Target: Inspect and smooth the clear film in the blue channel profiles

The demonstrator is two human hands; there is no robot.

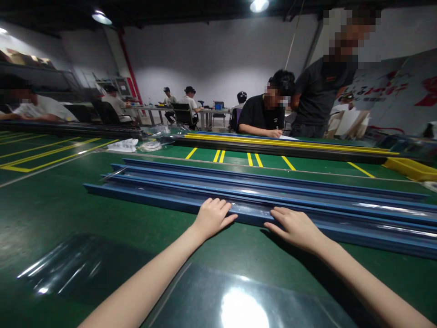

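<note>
Several long blue channel profiles lie side by side across the green table, with clear plastic film along their troughs. My left hand (pixel 214 219) grips the front wall of the nearest blue channel (pixel 153 198), its fingers curled over the rim and its thumb pointing right along the outside. A short way to the right, my right hand (pixel 295 227) holds the same wall, fingers over the edge and thumb in front. The fingertips of both hands are partly hidden inside the trough. At the left end, a thin rod-like piece (pixel 118 174) lies across the channels behind.
Clear plastic sheets (pixel 208 300) lie on the green table (pixel 44 209) before me. Beyond the channels are yellow and black profiles (pixel 290 148), crumpled clear plastic (pixel 164 134) and a yellow tray (pixel 411 168). A person in black (pixel 262 111) writes across the table; another stands alongside.
</note>
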